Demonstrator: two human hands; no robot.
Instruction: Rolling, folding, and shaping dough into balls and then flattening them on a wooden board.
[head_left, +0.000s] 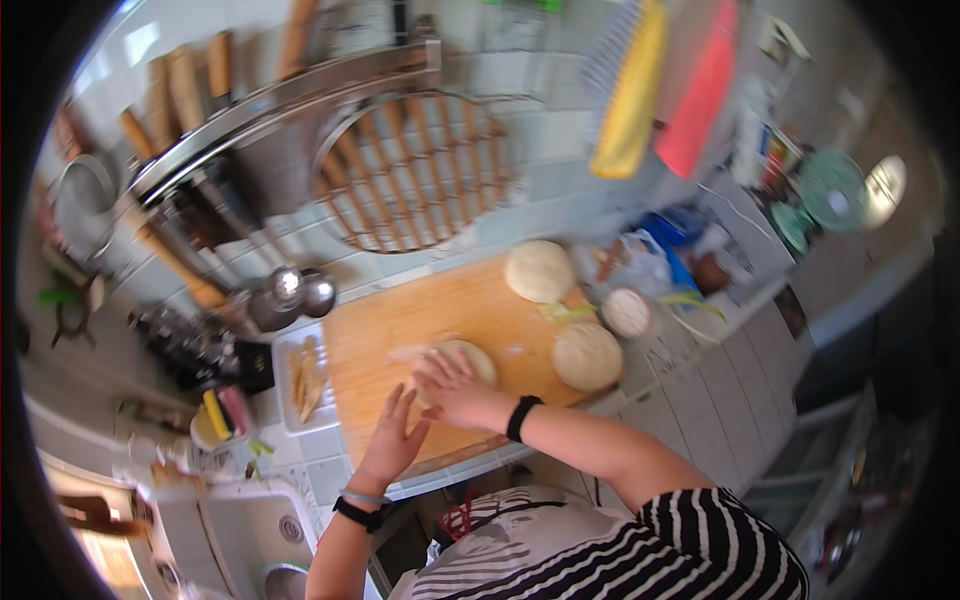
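A round, flattened piece of dough (478, 361) lies on the wooden board (382, 322), partly covered by my right hand (459, 390). The right palm and spread fingers rest on top of it. My left hand (394, 441) is just left of the dough, fingers apart, holding nothing; whether its fingertips touch the dough I cannot tell. Two more dough rounds sit toward the board's right side: one dough round (540, 271) at the far corner and another dough round (588, 357) at the near corner. Pale dusting, likely flour, marks the board.
A white tray (330, 397) with pale strips stands left of the board. A small white bowl (627, 312) and plastic bags (645, 259) sit to the right. Ladles (285, 285) hang from the wall rack. The sink (255, 517) is at lower left; a green fan (831, 191) stands far right.
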